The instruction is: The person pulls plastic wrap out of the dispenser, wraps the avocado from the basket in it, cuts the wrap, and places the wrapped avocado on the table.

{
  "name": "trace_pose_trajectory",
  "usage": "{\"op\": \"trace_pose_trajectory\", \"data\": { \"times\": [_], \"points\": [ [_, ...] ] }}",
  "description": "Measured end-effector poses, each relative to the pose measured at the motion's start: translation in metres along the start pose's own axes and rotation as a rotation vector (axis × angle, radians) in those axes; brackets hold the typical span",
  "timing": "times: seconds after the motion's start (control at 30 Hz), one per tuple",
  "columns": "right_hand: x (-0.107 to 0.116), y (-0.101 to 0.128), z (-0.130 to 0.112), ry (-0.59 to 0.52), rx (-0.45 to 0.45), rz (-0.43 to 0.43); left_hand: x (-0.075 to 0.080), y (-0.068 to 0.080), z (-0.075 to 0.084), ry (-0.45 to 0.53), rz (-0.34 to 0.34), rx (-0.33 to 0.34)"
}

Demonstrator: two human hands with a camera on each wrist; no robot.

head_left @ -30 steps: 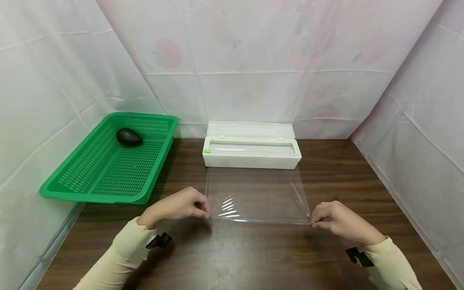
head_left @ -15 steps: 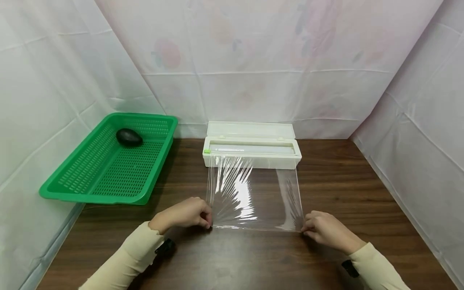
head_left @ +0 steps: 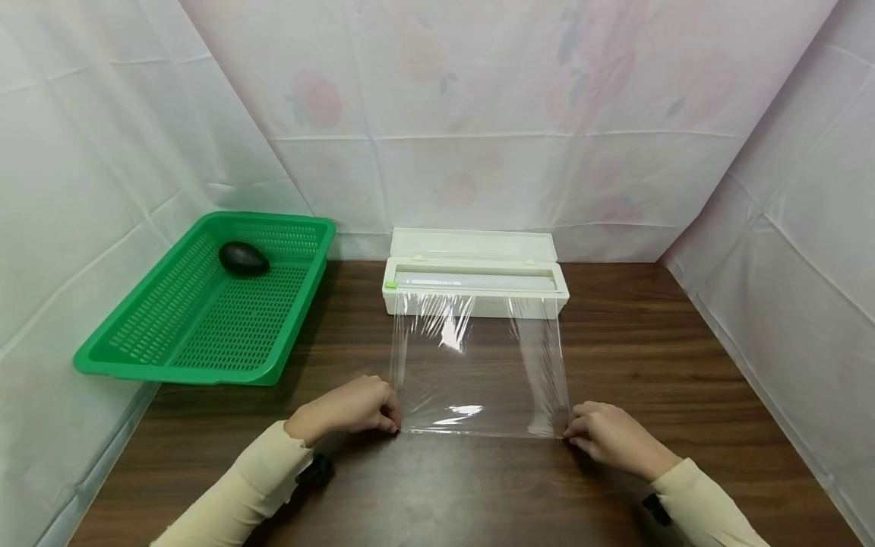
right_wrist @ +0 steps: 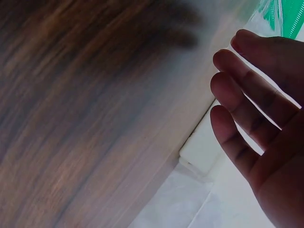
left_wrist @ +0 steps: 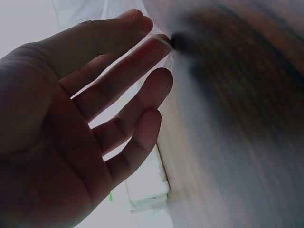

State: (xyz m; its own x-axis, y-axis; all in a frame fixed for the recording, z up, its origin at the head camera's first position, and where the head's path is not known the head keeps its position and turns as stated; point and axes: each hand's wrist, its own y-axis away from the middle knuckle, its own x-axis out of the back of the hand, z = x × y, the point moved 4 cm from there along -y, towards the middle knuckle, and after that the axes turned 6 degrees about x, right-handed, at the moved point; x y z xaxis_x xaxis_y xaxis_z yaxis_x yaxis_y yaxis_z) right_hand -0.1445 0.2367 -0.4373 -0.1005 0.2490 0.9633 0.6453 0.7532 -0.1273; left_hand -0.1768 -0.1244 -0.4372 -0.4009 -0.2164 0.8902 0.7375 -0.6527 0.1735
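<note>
A clear sheet of plastic wrap (head_left: 478, 380) stretches from a white wrap dispenser box (head_left: 478, 306) toward the person, low over the wooden table. My left hand (head_left: 355, 408) pinches the sheet's near left corner between thumb and fingers. At the near right corner, my right hand (head_left: 611, 434) pinches the film the same way. The dispenser's lid (head_left: 473, 245) stands raised at the back, and a white roll (head_left: 475, 282) shows inside. A small green slider (head_left: 390, 285) sits at the left end of the box's front rim. In the left wrist view, gathered film runs to the fingertips (left_wrist: 161, 40).
A green perforated basket (head_left: 301, 319) stands at the left, with a dark, glossy, egg-shaped object (head_left: 243, 259) in its back left part. White cloth walls (head_left: 472, 182) enclose the wooden table (head_left: 437, 494) at the back and sides.
Both hands have come nearer the person and lower, drawing the film out further. The right hand has shifted slightly left. In the last half second the hands have barely moved.
</note>
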Motion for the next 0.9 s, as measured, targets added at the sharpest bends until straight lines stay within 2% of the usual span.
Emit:
{"op": "trace_pose_trajectory", "data": {
  "times": [0.33,0.57,0.73,0.9],
  "points": [
    [-0.005,-0.002,-0.001,-0.018,-0.045,-0.064,-0.006,-0.001,0.001,-0.038,-0.003,-0.023],
    [-0.007,0.0,0.001,-0.091,-0.131,-0.121,-0.005,-0.001,0.01,-0.119,0.002,-0.059],
    [-0.011,0.0,0.004,-0.138,-0.19,-0.113,-0.006,-0.001,0.016,-0.186,-0.011,-0.076],
    [-0.013,-0.002,0.005,-0.135,-0.237,-0.077,-0.006,0.0,0.018,-0.202,-0.028,-0.088]
  ]
}}
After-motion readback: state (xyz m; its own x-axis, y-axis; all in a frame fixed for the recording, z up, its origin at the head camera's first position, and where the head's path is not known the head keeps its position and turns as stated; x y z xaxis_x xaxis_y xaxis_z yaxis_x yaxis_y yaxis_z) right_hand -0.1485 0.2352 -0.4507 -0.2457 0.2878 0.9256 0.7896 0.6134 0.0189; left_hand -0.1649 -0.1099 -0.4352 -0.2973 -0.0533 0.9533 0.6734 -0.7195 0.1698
